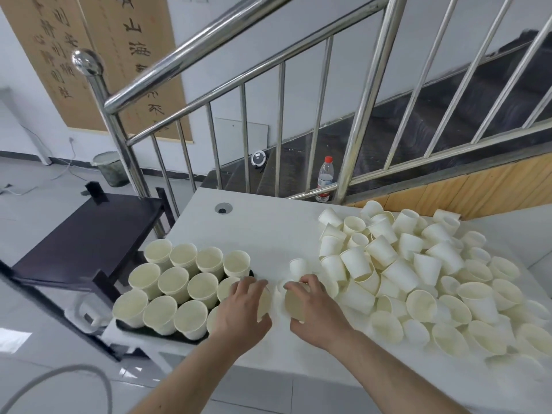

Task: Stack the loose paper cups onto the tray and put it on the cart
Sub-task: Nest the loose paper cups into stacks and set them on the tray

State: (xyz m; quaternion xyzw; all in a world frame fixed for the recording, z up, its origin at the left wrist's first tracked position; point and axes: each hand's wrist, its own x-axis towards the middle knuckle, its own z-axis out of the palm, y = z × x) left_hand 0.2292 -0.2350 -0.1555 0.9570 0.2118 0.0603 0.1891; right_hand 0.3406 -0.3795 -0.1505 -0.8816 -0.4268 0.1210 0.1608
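- The left hand (243, 309) grips 1 pale cream paper cup (263, 303) just right of the black tray (155, 333) of stacked cups (176, 282).
- The right hand (313, 306) grips another cream paper cup (294, 303), just left of the loose cup heap (418, 276) on the white worktop (263, 228).

water bottle (325, 179) upright behind stair railing (239, 94) | wastebasket (110, 168) on floor | calligraphy scrolls (89, 61) on wall
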